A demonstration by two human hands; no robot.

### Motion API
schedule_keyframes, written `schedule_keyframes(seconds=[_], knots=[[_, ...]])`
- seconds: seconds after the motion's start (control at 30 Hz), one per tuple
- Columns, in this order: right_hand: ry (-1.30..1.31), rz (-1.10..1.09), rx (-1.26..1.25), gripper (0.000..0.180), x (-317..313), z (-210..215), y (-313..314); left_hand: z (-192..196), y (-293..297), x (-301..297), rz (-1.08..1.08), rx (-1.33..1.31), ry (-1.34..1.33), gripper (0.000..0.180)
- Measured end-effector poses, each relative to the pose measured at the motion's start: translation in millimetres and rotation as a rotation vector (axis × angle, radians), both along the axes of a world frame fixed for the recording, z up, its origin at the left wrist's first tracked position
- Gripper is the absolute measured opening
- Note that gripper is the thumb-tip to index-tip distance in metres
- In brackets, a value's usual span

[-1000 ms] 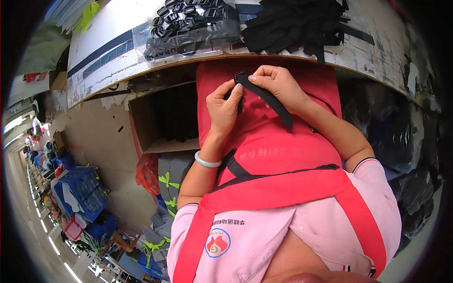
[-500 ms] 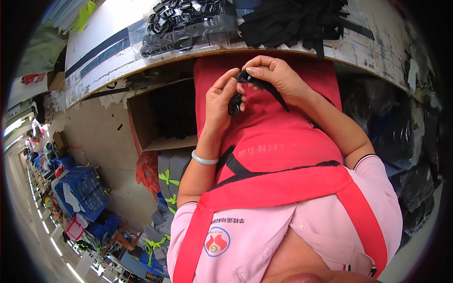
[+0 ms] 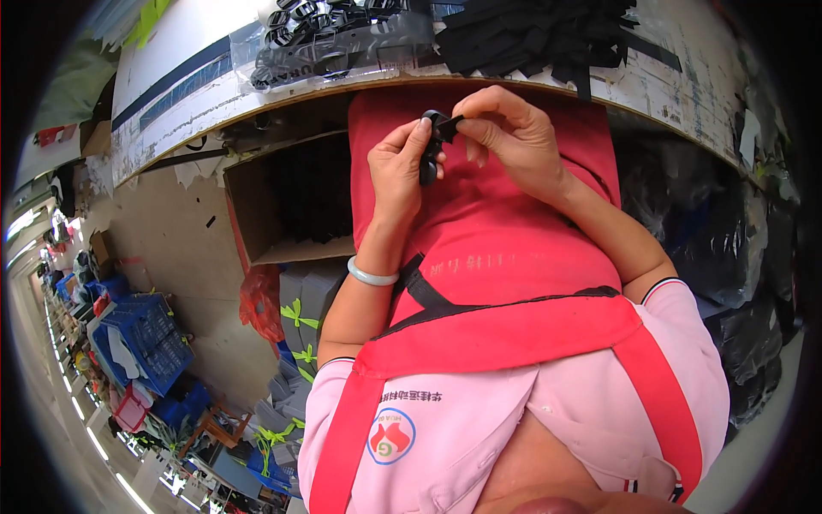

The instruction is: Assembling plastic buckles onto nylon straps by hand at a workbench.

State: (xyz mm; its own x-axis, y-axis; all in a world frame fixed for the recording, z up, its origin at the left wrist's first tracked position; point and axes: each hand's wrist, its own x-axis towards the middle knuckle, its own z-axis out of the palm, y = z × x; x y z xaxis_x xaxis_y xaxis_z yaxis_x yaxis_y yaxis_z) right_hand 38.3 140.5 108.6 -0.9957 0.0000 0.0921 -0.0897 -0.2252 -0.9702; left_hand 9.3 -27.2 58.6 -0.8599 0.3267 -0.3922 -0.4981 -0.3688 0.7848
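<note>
Over the red apron (image 3: 497,231), just in front of the table edge, both my hands meet at a small black piece. My left hand (image 3: 396,171), with a pale bangle at its wrist, is closed round black plastic buckles (image 3: 429,167), one lower in the fingers and another seemingly at the thumb tip. Between thumb and forefinger, my right hand (image 3: 518,141) pinches the end of a short black webbing strap (image 3: 449,128). That strap meets the upper buckle; whether it passes through the slot is too small to tell.
On the white worktable (image 3: 188,81) lie a clear plastic bag (image 3: 368,51) with black buckles on it and a heap of black webbing strips (image 3: 531,38). Below stands an open cardboard box (image 3: 300,251). A red plastic bag (image 3: 259,300) and blue crate (image 3: 150,343) are at left.
The strap's long tail, which hung below my right hand, no longer shows there. My right fingers have shifted to pinch the strap end beside the buckle. My left hand has stayed nearly in place.
</note>
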Motion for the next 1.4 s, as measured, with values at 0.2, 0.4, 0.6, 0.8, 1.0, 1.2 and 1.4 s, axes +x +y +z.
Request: schedule_keyframes(seconds=[0.2,0.4,0.6,0.8,1.0,1.2,1.4], knots=[[-0.338,0.108,0.231,0.012,-7.3,-5.3,13.6,4.8,4.2,4.0,0.034,-0.158,0.129,0.023],[-0.519,0.125,0.324,0.017,-7.4,-9.6,11.2,6.0,7.0,10.5,0.06,-0.278,0.301,0.017],[-0.4,0.089,-0.041,0.027,-5.3,-25.7,3.2,5.9,6.4,8.1,0.074,-0.186,0.251,0.017],[-0.448,0.225,-0.015,0.033,-5.3,-17.4,14.2,11.1,-1.4,4.8,0.019,-0.237,0.347,0.018],[-0.419,0.138,-0.077,0.03,-3.5,-29.4,14.4,0.9,2.1,7.0,0.009,-0.314,0.631,0.021],[-0.553,0.341,-0.041,0.024,-10.5,-24.0,32.4,3.3,-6.2,10.4,-0.125,-0.315,0.65,0.02],[-0.495,0.273,0.0,0.021,-9.8,-32.8,31.8,11.8,-9.2,19.9,-0.114,-0.348,0.69,0.021]])
